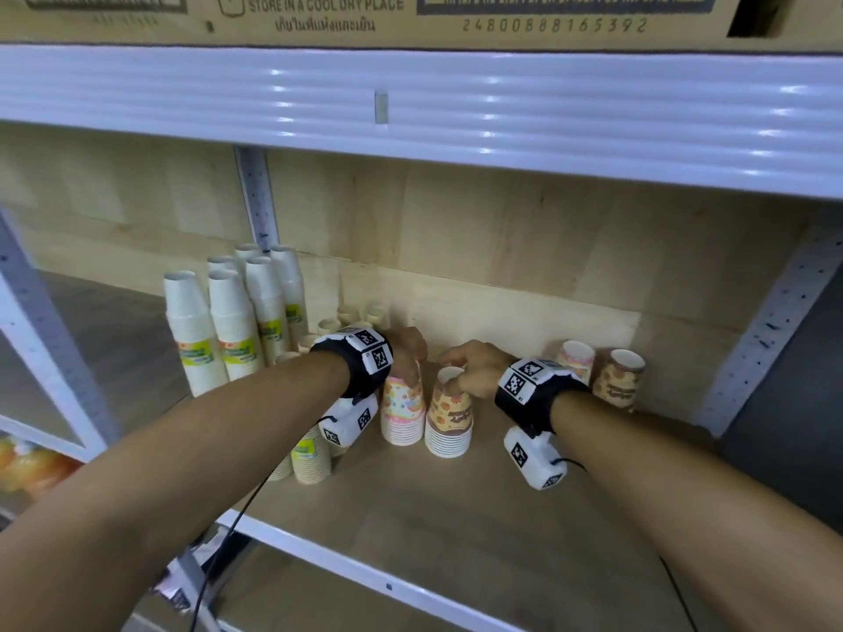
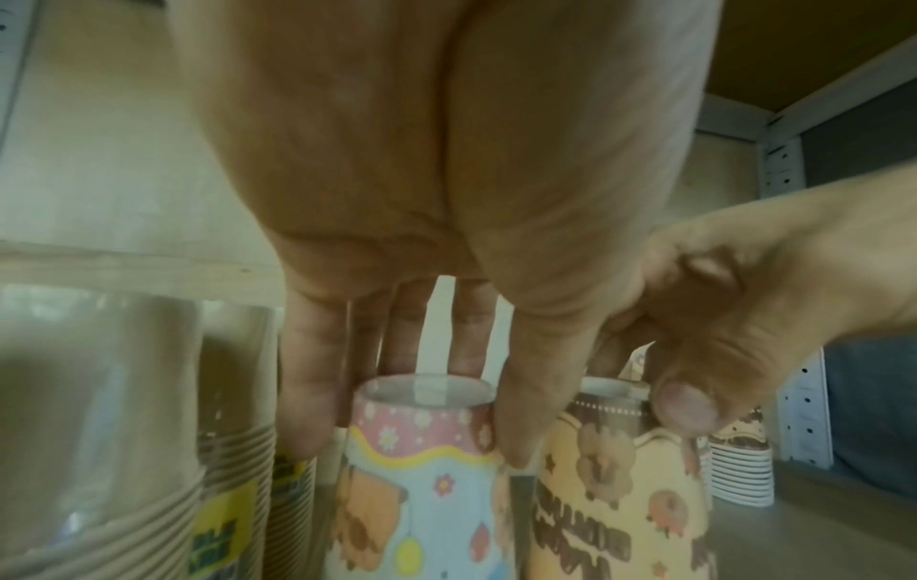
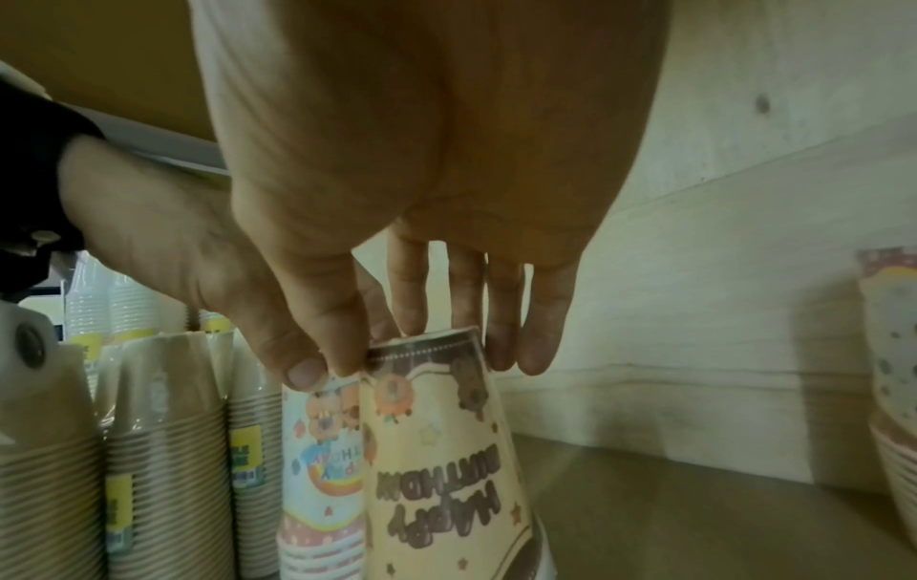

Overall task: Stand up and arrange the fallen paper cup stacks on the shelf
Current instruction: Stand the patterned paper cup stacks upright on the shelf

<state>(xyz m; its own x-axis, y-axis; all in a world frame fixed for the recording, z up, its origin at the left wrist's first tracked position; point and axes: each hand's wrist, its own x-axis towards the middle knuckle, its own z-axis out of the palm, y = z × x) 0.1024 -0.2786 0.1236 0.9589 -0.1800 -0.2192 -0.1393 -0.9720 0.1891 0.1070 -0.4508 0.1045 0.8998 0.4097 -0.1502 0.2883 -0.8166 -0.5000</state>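
Observation:
Two printed paper cup stacks stand mouth-down, side by side, mid-shelf. My left hand (image 1: 409, 358) grips the top of the pink-and-blue stack (image 1: 402, 415) from above. In the left wrist view the left hand (image 2: 412, 396) has its thumb and fingers round that pink-and-blue stack (image 2: 422, 471). My right hand (image 1: 456, 379) pinches the top of the yellow "Happy Birthday" stack (image 1: 450, 421). The right wrist view has the right hand (image 3: 422, 353) round the rim of the yellow stack (image 3: 441, 451), which leans slightly against the pink-and-blue stack (image 3: 317, 451).
Tall white cup stacks (image 1: 214, 330) with green-yellow labels stand at the left, shorter ones (image 1: 312, 458) under my left wrist. Two more printed stacks (image 1: 618, 380) stand upright at the right. The wooden shelf board (image 1: 456, 517) has a white front rail (image 1: 387, 581); another shelf hangs above.

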